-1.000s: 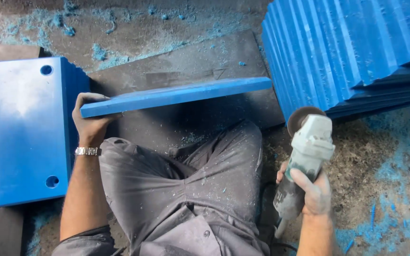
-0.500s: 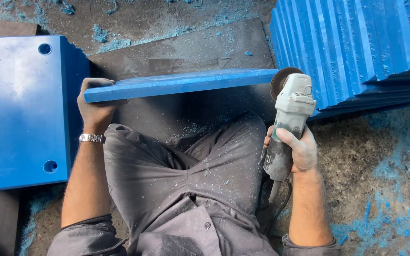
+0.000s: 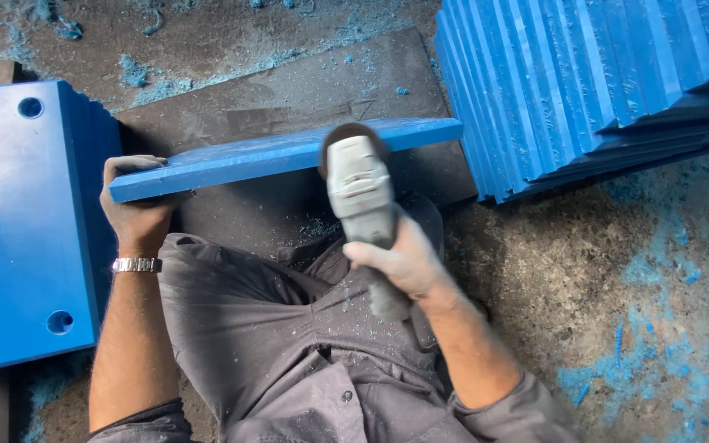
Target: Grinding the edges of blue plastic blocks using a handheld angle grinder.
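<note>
Blue plate (image 3: 281, 156), gripped by left hand (image 3: 137, 209), is now partly hidden by the grinder (image 3: 363, 205), moved leftward, clutched by right-hand fingers (image 3: 387, 254).

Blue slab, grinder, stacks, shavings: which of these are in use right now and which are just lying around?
In use:
left hand gripping blue slab
right hand holding grinder at its edge

Lying about:
stacked blue slabs
drilled blue block
blue shavings

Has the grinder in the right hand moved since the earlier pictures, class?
Yes. The angle grinder in the right hand has swung left, away from the leaning stack of blue slabs, and now sits at the middle of the blue slab the left hand holds.
</note>
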